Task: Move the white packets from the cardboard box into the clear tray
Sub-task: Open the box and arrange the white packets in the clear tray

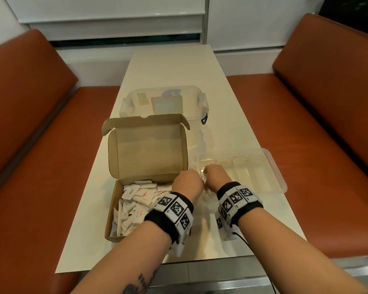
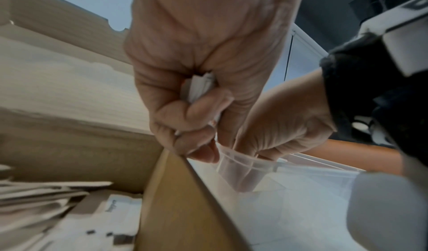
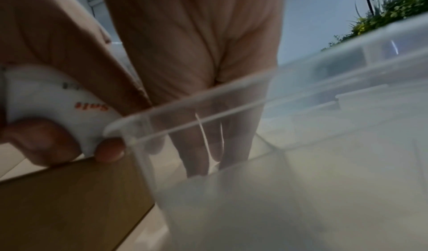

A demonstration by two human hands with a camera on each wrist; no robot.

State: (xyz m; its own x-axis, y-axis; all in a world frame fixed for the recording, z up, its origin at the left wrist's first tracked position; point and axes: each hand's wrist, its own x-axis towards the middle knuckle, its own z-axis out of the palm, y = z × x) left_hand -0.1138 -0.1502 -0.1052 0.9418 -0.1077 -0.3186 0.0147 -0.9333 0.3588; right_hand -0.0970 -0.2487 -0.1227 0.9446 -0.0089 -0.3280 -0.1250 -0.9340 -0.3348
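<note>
Early stage, I judge: my left hand (image 2: 197, 97) grips white packets (image 2: 199, 86) at the clear tray (image 1: 280, 177) corner; right hand (image 1: 218, 174) fingers reach inside tray, grip unclear; cardboard box (image 1: 113, 209) holds most

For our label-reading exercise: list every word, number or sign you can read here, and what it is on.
"Safe", red, uncertain: white packet held in the left hand.
Print on the packets in the cardboard box: too small and blurred.
Wristband markers: black-and-white code squares, tiny characters unreadable.
</note>
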